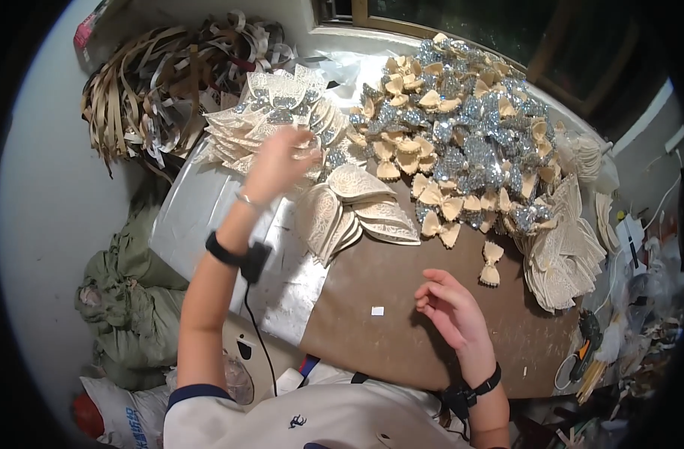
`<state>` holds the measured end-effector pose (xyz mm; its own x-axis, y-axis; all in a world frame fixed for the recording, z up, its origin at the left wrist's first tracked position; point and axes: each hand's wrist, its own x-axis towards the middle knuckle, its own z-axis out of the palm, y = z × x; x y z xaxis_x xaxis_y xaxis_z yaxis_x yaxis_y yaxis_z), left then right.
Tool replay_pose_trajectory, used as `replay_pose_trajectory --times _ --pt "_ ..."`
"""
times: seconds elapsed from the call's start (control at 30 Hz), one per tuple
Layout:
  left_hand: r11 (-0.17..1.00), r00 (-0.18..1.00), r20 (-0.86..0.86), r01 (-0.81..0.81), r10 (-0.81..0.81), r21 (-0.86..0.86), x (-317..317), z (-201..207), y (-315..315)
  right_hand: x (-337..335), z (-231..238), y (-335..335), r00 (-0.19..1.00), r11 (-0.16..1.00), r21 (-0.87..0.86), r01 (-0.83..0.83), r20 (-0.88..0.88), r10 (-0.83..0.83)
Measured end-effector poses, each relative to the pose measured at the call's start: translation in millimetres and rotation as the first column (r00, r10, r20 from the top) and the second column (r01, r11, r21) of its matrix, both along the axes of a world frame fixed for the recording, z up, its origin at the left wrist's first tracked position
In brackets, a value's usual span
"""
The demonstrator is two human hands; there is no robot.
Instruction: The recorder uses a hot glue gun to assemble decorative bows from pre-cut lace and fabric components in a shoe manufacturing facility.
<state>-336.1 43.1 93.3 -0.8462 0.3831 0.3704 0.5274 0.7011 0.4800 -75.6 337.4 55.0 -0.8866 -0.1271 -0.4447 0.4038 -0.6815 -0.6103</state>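
left hand (286, 159): over the left pile of cream patterned pieces (233, 138), silver glitter showing among them. fingers blurred; cannot tell if they are closed on a piece.

right hand (454, 308): fingers loosely curled, nothing seen in the grasp, raised over the brown table cover (402, 340). small white square (378, 311) just to its left; single cream bow (491, 263) beyond, to its right.

nearer stack of patterned pieces (325, 217): fanned out, between the left pile and the bow heap (469, 142), which mixes cream bows with silver glitter ones. more patterned pieces (563, 258) lie along the right side of the table. glue gun (586, 346) at the right edge.

handling, by judgement: pieces look thin and light, bendy yet holding a curve, probably not slippery; neighbours may drag along. best pinched singly at a free edge or pointed tip. bows look light, crushable at the loops; take them at the narrow pinched middle. glitter faces probably rough, may shed if rubbed.
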Motion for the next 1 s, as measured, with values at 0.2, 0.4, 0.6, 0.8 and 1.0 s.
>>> replay_pose_trajectory --times 0.2,0.4,0.6,0.8,1.0 --pt "0.998 0.997 -0.052 -0.051 0.052 0.02 91.4 -41.6 33.2 -11.8 13.1 -41.5 0.978 0.979 0.038 -0.2 -0.057 0.202" --pt "0.997 0.998 -0.011 -0.06 0.06 0.039 109.6 -22.5 9.3 -6.3 3.3 -43.4 0.971 0.965 0.203 -0.168 -0.136 0.197" --pt "0.875 0.793 0.556 -0.064 -0.247 0.48 196.9 18.8 27.4 2.3 12.6 -70.6 0.948 0.961 0.275 -0.014 -0.303 0.1" --pt "0.789 0.69 0.611 -0.094 -0.389 0.608 262.6 11.6 59.3 30.9 26.2 -57.4 0.925 0.907 0.4 0.128 -0.378 0.037" --pt "0.848 0.802 0.445 0.138 -0.399 0.512 274.0 -11.9 75.1 53.3 22.6 -55.0 0.944 0.911 0.345 0.225 -0.309 -0.116"
